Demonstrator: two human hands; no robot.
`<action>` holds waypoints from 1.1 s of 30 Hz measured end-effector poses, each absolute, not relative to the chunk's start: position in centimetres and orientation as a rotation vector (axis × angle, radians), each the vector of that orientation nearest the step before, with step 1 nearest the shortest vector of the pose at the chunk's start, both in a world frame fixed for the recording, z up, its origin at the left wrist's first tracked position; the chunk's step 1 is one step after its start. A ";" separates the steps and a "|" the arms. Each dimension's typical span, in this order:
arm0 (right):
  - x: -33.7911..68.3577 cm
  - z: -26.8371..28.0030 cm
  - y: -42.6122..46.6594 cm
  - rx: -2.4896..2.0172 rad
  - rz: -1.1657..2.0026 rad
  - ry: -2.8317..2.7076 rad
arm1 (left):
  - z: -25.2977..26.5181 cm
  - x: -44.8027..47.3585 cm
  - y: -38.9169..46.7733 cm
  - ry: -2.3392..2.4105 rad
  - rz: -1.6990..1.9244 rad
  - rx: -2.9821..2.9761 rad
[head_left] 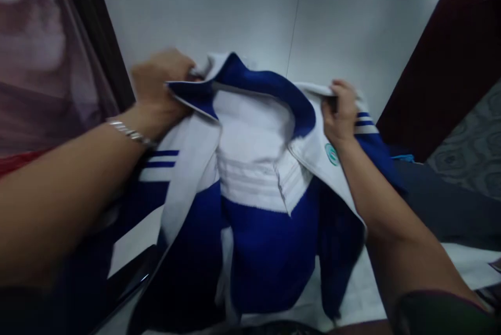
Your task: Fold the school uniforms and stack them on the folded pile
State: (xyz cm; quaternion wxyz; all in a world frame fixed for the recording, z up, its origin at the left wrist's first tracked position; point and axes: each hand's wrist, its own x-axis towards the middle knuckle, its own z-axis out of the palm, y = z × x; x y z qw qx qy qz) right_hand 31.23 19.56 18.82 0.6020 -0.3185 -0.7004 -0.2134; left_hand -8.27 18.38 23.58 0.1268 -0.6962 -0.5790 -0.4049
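Observation:
A blue and white jacket (270, 251) hangs open in front of me, its inside facing me. The collar is blue, the shoulders are white, and the sleeves carry stripes. A round green badge (332, 154) shows on the right front panel. My left hand (164, 82), with a silver bracelet (131, 132) at the wrist, grips the jacket near the left collar end; motion blurs it somewhat. Fingers of my right hand (341, 113) are closed over the white shoulder on the other side.
Behind the jacket stands a pale panelled wall (235, 6). A pinkish curtain-like cloth (35, 63) hangs at the left. To the right are a dark red panel (442, 58) and a grey patterned surface (469, 142). White cloth (465, 256) lies low at the right.

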 end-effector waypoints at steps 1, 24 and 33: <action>30.8 17.5 22.8 -0.855 -0.320 -1.680 | 22.5 -7.7 20.0 -1.725 -1.086 -2.013; 32.9 -9.9 10.8 -1.647 0.400 -1.964 | -4.4 -6.8 11.4 -2.353 -0.198 -2.276; 33.1 -8.9 9.4 -1.580 0.466 -1.802 | -2.2 -8.2 12.9 -2.506 -0.056 -2.122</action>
